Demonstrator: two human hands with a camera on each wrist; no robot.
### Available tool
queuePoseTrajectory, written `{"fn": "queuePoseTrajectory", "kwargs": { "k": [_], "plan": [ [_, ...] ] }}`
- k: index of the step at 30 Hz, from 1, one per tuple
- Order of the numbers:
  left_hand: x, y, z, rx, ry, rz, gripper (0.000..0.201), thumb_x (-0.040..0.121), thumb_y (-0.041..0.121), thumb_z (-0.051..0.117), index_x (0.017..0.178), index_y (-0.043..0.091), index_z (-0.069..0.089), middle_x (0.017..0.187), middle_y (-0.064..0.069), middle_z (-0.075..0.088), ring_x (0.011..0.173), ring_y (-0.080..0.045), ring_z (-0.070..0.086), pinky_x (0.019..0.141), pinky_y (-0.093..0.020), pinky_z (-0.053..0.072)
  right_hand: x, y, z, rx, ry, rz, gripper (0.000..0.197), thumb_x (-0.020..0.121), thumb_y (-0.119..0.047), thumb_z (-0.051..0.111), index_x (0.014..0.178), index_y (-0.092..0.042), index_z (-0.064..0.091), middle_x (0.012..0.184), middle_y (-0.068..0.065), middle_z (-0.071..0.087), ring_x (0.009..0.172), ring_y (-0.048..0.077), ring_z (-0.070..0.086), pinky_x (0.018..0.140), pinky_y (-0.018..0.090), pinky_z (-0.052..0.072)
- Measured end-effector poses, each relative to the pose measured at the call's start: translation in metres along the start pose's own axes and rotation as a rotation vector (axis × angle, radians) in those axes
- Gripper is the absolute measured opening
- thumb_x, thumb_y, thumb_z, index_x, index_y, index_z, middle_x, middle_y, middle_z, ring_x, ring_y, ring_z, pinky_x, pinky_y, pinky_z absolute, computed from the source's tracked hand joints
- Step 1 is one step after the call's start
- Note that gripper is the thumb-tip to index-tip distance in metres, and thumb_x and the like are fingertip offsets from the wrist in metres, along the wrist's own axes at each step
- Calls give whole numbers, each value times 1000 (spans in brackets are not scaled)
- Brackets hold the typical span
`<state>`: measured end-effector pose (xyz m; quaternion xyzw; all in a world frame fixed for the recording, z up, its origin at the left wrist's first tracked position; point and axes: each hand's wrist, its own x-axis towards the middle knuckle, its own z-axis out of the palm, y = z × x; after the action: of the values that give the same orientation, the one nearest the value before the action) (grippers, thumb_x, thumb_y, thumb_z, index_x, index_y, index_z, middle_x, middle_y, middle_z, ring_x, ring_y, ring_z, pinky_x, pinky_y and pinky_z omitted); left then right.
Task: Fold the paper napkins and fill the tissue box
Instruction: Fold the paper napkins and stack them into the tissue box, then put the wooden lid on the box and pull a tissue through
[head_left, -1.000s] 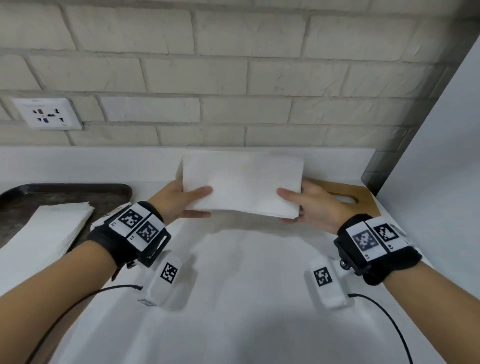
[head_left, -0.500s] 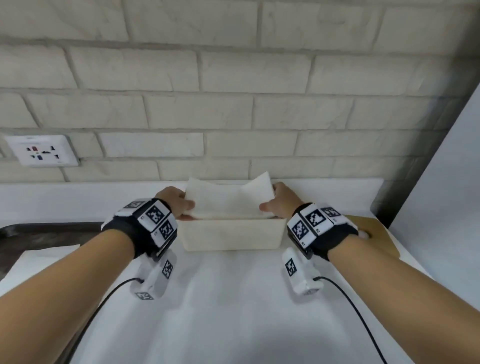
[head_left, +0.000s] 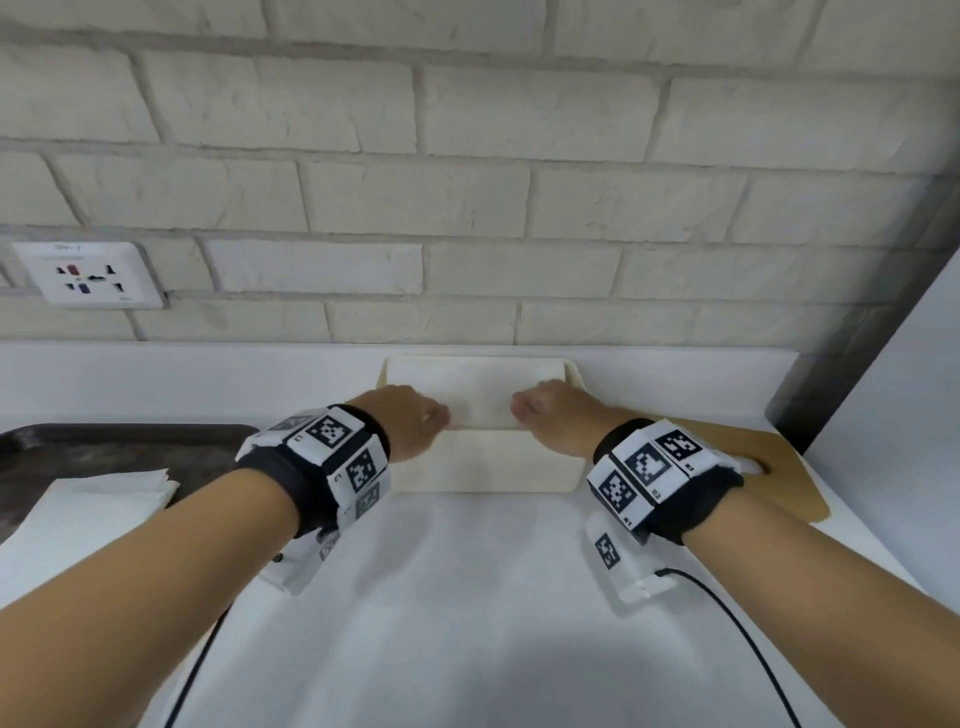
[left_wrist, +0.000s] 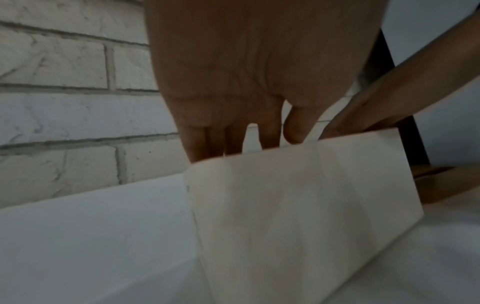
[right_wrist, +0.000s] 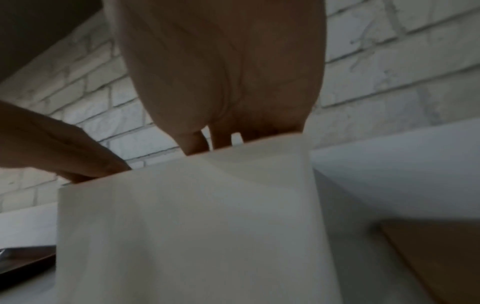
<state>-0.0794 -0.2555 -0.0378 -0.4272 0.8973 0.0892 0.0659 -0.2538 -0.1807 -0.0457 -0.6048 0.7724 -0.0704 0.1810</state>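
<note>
In rectangular cream tissue box (head_left: 483, 465): flat white napkins (head_left: 478, 389), both hands pressing.

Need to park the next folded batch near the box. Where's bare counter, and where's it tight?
Bare counter lies in front of the tissue box, between the forearms. Crowded: left, the napkin stack on the dark tray; right, the wooden board. Both hands, left hand and right hand, occupy the box opening.

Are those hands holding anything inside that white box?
It cannot be told: both hands reach down onto the napkins in the tissue box, fingers hidden behind its wall.
</note>
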Motion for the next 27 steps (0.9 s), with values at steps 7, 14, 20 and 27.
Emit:
{"fn": "queuePoseTrajectory", "kwargs": {
  "k": [7, 14, 20, 27],
  "plan": [
    [-2, 4, 4, -34, 39, -42, 50, 100, 36, 17, 127, 14, 54, 124, -13, 56, 115, -28, 54, 97, -34, 39, -4, -7, 0, -16, -65, 57, 49, 101, -34, 16, 134, -12, 44, 139, 13, 43, 126, 30, 43, 102, 37, 34],
    [-36, -22, 12, -561, 399, -81, 36, 92, 28, 51, 127, 19, 52, 128, -6, 49, 116, -20, 52, 93, -22, 36, -30, 21, -17, 411, 612, 100, 31, 96, -10, 38, 122, -6, 52, 131, 12, 49, 119, 26, 48, 93, 24, 35],
    [-43, -41, 37, -896, 231, -232, 78, 76, 19, 74, 143, 15, 34, 142, -3, 47, 128, -20, 48, 110, -34, 36, -41, 106, 3, 0, 34, 351, 55, 90, -9, 49, 142, -9, 33, 146, 12, 39, 132, 28, 41, 106, 30, 35],
    [-22, -35, 54, -941, 288, -296, 59, 79, 26, 70, 133, 15, 47, 129, -3, 60, 116, -20, 58, 91, -22, 38, -54, 131, 8, 33, -142, 296, 72, 87, -25, 62, 147, -20, 23, 153, 2, 28, 138, 20, 33, 110, 25, 27]
  ]
}}
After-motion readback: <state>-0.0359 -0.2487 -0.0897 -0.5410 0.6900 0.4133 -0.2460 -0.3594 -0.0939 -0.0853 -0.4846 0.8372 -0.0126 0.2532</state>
